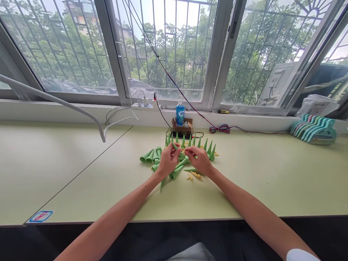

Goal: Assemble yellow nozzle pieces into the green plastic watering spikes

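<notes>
From my remote seat: left hand [169, 159] has thumb and fingers pinching a green cone [174, 146], long axis slanting from its narrow tip at far left down toward the near right, while the right hand [201, 159] sits just beside it on the right, fingertips bunched; I cannot tell whether they meet or grip anything. Farther out, loose cones [176, 173] lie below and left of the fingers, yellow fittings [196, 175] near the right wrist, upright cones [206, 144] in a row beyond, all on the pale table [244, 177].
</notes>
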### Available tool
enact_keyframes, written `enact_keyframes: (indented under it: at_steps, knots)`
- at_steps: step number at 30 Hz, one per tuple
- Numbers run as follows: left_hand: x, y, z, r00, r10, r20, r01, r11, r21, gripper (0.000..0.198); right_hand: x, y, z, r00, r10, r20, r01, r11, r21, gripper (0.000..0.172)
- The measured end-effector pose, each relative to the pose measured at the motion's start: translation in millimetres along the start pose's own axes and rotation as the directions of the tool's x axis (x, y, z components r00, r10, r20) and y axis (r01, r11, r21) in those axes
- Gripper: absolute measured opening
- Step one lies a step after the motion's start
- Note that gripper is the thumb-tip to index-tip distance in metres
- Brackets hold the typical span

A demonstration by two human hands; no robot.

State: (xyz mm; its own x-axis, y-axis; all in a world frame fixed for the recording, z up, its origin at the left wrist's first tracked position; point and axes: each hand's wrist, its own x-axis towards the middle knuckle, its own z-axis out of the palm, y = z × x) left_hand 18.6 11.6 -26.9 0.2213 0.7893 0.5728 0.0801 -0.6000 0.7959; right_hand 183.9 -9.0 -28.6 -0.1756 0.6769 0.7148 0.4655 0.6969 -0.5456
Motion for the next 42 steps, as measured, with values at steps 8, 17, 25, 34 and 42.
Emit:
enact_keyframes:
  at_steps: [8,17,25,34,42]
  knots:
    - [-0.9,1.2,0.0,1.000,-0.002,0.002,0.002,1.000,0.006,0.020,-0.5,0.6,1.4,1.000,-0.004,0.005,0.004,1.000,0.012,0.015]
    - [-2.9,2.8,0.0,1.000,0.014,-0.011,-0.014,1.000,0.027,0.020,-1.7,2.5,3.5,1.000,0.020,0.000,-0.020,1.000,0.004,0.015]
    - [-4.9,6.0,-0.3,0.999,0.050,0.006,-0.051,0.993,0.111,0.017,-1.6,3.3,2.9,0.999,0.041,0.020,-0.041,0.999,0.008,0.019]
    - [-6.5,4.6,-0.5,0.997,0.073,0.034,-0.076,0.991,0.109,0.016,-2.1,2.8,5.0,0.992,0.120,0.029,-0.122,0.990,0.076,0.022]
    - [-6.3,3.7,-0.2,0.989,0.146,0.030,-0.149,0.973,0.175,0.017,-0.6,-1.7,5.2,0.974,0.222,0.051,-0.228,0.951,0.208,0.026]
